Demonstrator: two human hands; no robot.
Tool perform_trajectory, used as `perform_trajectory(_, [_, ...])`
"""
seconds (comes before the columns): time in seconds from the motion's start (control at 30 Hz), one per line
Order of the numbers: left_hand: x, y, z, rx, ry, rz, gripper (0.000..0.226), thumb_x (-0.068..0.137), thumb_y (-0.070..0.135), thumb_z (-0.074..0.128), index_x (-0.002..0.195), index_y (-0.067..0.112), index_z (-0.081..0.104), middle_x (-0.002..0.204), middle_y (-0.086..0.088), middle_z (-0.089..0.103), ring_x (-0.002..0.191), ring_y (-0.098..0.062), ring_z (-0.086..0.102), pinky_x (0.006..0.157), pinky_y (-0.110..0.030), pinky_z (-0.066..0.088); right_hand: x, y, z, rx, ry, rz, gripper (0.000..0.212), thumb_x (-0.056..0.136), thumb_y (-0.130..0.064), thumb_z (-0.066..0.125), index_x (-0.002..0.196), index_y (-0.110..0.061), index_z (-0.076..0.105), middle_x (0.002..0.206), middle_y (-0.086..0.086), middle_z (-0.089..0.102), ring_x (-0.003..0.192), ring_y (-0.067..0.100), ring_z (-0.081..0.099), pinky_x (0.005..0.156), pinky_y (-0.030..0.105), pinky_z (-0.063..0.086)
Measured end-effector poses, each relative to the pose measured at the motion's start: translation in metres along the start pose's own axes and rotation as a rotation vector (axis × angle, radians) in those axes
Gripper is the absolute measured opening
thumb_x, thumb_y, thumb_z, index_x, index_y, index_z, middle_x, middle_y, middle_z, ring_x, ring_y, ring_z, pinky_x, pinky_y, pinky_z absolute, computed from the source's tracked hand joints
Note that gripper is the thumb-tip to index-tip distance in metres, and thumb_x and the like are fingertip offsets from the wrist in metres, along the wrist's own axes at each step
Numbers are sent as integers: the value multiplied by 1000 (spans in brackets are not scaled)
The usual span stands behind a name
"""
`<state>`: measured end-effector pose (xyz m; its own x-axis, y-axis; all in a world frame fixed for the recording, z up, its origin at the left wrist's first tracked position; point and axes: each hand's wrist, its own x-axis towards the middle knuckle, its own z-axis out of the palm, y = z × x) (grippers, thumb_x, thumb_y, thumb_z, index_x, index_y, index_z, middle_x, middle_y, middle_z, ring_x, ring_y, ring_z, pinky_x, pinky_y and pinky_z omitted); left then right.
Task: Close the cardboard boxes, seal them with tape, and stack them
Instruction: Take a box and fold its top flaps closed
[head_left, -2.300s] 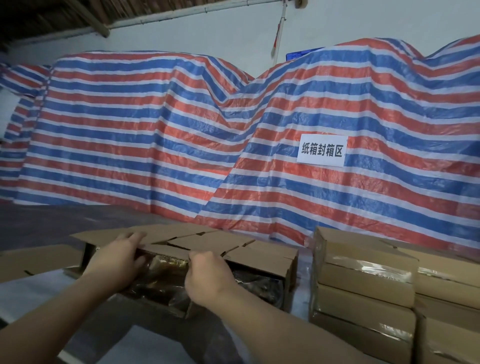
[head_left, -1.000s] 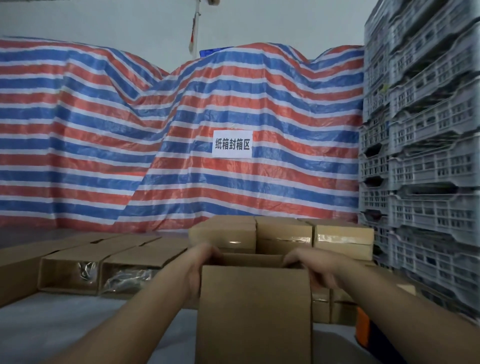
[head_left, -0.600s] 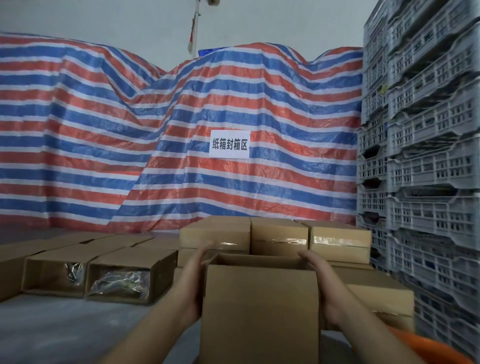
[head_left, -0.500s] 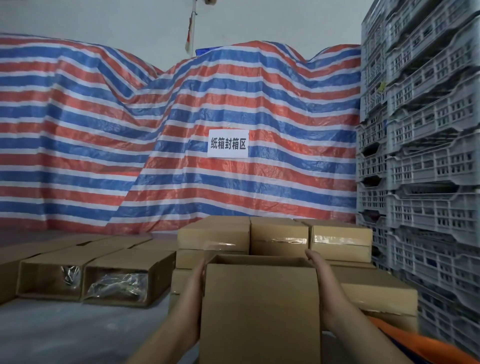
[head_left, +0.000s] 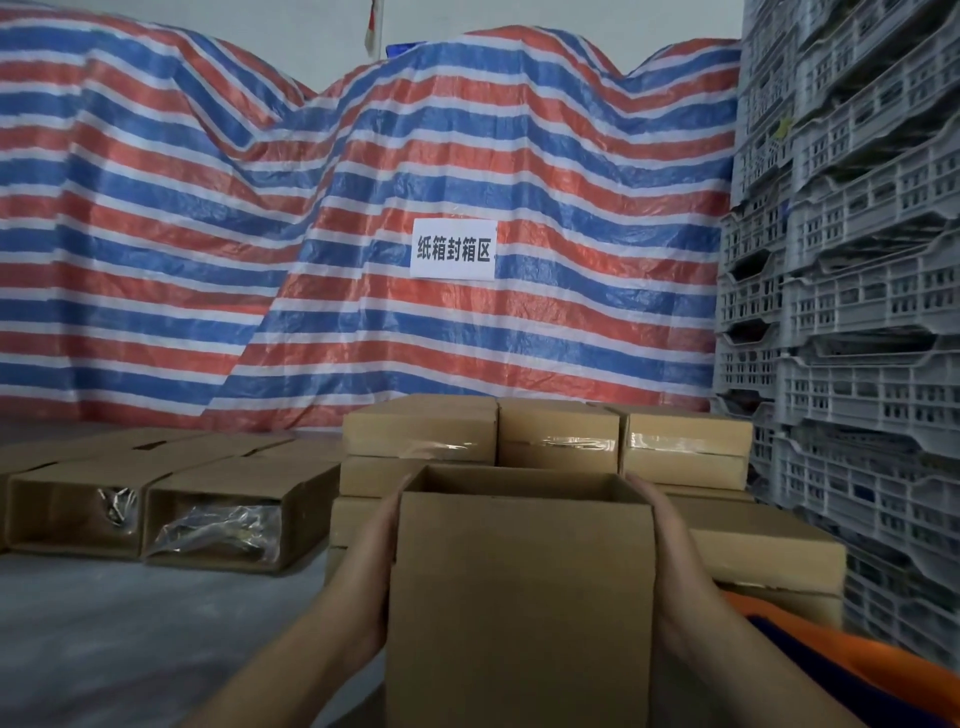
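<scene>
The open cardboard box (head_left: 519, 597) is the landmark, held up close to the camera with its plain matte brown side facing the viewer; its lower part is cut off by the frame's bottom edge, and its inside is hidden. The left hand (head_left: 371, 566) presses flat along the box's left wall, fingers straight, and the right hand (head_left: 670, 551) does the same on the right wall; most of each palm is hidden behind the cardboard. Right of the box, low down, an orange and dark blue shape (head_left: 841, 670) is cropped and hard to identify. Just behind the box stand the sealed boxes (head_left: 558, 431), stacked, with glossy clear tape across their fronts. Left of the box lie the unsealed boxes (head_left: 218, 512) on their sides on a grey table (head_left: 104, 623), crinkled plastic bags showing in their open ends; the contents cannot be made out. Far right rise grey slotted plastic crates (head_left: 857, 312). Farthest back, a red, white and blue striped tarpaulin (head_left: 260, 208) carries a white paper sign (head_left: 453, 249).
</scene>
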<state>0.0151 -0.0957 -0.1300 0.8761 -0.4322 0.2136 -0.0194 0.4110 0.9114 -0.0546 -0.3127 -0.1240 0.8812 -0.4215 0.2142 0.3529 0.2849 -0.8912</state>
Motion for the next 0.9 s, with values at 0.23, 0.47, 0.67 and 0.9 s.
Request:
perform_trajectory(0.23, [2, -3, -4, 13, -63, -38, 49, 91, 35, 51, 55, 12, 76, 60, -8, 68, 49, -19, 66, 42, -21, 49, 3, 2, 4, 3, 58, 45, 53, 96, -50, 51, 72, -8, 74, 60, 10, 69, 49, 22, 68, 57, 32, 49])
perform_trajectory(0.47, [0, 2, 0, 28, 5, -66, 28, 94, 23, 55, 113, 5, 63, 66, -9, 69, 54, -21, 66, 45, -26, 51, 1, 5, 2, -34, 66, 16, 61, 98, -52, 45, 68, -9, 77, 63, 9, 70, 53, 21, 68, 66, 37, 46])
perform_trajectory(0.67, [1, 4, 1, 72, 31, -22, 13, 93, 13, 53, 98, 4, 61, 60, -9, 65, 48, -18, 62, 42, -24, 49, -5, 5, 0, -61, 30, 0, 53, 102, -43, 42, 74, -8, 70, 61, 8, 68, 51, 19, 67, 61, 34, 46])
perform_trajectory(0.9, [2, 6, 0, 53, 1, -20, 27, 86, 21, 61, 110, 15, 71, 81, -16, 73, 61, -24, 70, 47, -28, 53, -3, 5, -1, -82, 47, 24, 51, 100, -45, 42, 77, -8, 67, 57, 5, 69, 48, 16, 67, 54, 30, 48])
